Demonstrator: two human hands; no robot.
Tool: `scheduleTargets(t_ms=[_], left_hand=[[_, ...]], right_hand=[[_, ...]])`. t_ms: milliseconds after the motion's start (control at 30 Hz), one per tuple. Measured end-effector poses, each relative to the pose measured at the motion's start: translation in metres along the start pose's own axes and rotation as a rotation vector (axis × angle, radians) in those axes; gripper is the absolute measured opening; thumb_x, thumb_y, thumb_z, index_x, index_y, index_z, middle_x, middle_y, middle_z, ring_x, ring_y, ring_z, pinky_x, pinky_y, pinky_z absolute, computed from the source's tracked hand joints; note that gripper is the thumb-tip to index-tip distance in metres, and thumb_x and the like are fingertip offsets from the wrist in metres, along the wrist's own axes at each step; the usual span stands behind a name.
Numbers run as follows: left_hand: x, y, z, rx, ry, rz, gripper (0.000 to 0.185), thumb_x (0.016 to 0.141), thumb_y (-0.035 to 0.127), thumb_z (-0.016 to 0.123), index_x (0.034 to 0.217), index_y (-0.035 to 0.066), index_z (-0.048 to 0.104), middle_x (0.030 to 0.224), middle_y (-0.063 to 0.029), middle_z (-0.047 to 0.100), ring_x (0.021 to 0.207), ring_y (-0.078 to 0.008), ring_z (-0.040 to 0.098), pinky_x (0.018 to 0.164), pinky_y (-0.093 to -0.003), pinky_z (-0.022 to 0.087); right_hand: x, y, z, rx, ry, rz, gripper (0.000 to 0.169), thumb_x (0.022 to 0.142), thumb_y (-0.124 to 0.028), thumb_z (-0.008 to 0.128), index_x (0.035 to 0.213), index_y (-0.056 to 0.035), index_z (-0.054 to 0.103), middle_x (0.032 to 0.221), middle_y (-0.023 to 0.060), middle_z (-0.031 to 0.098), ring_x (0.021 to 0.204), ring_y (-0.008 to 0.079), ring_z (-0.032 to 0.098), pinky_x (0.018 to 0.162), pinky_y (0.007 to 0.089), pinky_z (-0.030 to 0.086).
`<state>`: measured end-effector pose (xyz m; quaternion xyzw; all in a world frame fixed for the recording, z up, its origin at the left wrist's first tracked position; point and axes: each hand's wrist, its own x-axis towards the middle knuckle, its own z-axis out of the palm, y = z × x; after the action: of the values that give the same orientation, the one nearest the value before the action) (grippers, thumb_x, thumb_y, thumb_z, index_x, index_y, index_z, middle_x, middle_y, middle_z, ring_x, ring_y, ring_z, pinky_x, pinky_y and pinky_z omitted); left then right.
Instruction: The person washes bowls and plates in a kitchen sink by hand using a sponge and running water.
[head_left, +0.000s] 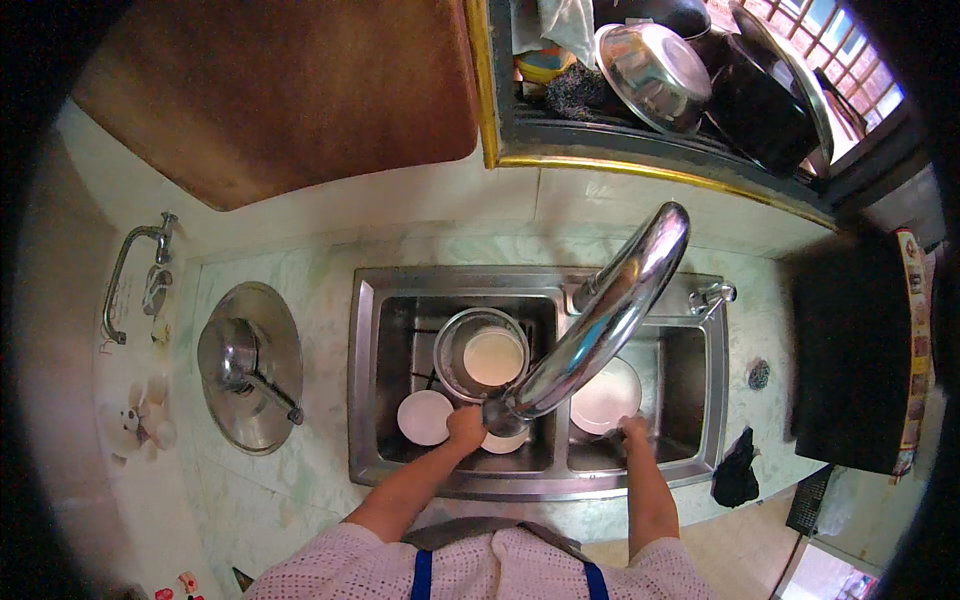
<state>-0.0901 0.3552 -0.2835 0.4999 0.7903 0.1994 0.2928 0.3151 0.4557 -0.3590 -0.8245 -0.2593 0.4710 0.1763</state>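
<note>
My left hand (467, 427) is over the left basin of a steel double sink (360, 375), closed around the edge of something by the faucet's spout; what it grips is partly hidden. Just left of it lies a small white bowl or dish (424, 417), and another pale dish (505, 442) is to its right, under the spout. Behind them a clear or metal bowl (450, 352) holds a cream-coloured bowl (493, 357). In the right basin my right hand (634, 430) is at the lower edge of a white plate (606, 397), with something dark and small at its fingertips.
A large chrome faucet (600, 330) arches over both basins. Left on the marble counter sit a round metal lid or pan (281, 322) and a small pot (229, 352). To the right are a scouring pad (758, 373), a black bag or cloth (737, 472) and a soap dispenser (712, 298).
</note>
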Motion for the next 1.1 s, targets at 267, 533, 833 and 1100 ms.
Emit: scheduleTargets(t_ms=[267, 533, 833, 1100], left_hand=[[-0.020, -0.044, 0.023, 0.178, -0.174, -0.420, 0.064, 0.068, 0.020, 0.063, 0.113, -0.008, 0.026, 0.095, -0.0236, 0.055, 0.088, -0.0328, 0.056, 0.074, -0.0392, 0.046], [-0.013, -0.013, -0.001, -0.799, -0.499, -0.836, 0.037, 0.064, -0.007, 0.053, 0.101, -0.005, 0.047, 0.094, -0.0201, 0.053, 0.082, -0.0344, 0.056, 0.057, -0.0493, 0.050], [-0.015, 0.019, -0.053, -0.936, -0.487, -0.753, 0.036, 0.071, 0.001, 0.054, 0.105, -0.003, 0.045, 0.095, -0.0188, 0.053, 0.074, -0.0294, 0.058, 0.052, -0.0404, 0.052], [-0.020, 0.014, -0.092, -0.465, -0.154, -0.301, 0.042, 0.074, 0.012, 0.046, 0.115, 0.004, 0.040, 0.099, -0.0165, 0.054, 0.084, -0.0236, 0.056, 0.062, -0.0338, 0.047]], right_hand=[[-0.155, -0.136, 0.001, -0.246, 0.149, -0.551, 0.029, 0.079, -0.017, 0.053, 0.097, 0.0049, 0.051, 0.083, 0.0231, 0.057, 0.077, 0.0316, 0.056, 0.066, 0.0363, 0.043], [-0.291, -0.190, 0.023, -0.101, -0.202, -0.746, 0.036, 0.076, -0.007, 0.055, 0.109, -0.0030, 0.042, 0.103, 0.0160, 0.050, 0.095, 0.0265, 0.050, 0.081, 0.0313, 0.039], [-0.286, -0.100, 0.149, -0.418, -0.736, -1.084, 0.037, 0.073, -0.015, 0.055, 0.107, -0.0031, 0.046, 0.099, 0.0182, 0.048, 0.089, 0.0357, 0.049, 0.076, 0.0384, 0.041], [-0.320, -0.131, 0.114, -1.127, -0.707, -1.618, 0.053, 0.077, -0.037, 0.051, 0.115, -0.0028, 0.041, 0.113, 0.0148, 0.046, 0.108, 0.0263, 0.043, 0.096, 0.0413, 0.026]])
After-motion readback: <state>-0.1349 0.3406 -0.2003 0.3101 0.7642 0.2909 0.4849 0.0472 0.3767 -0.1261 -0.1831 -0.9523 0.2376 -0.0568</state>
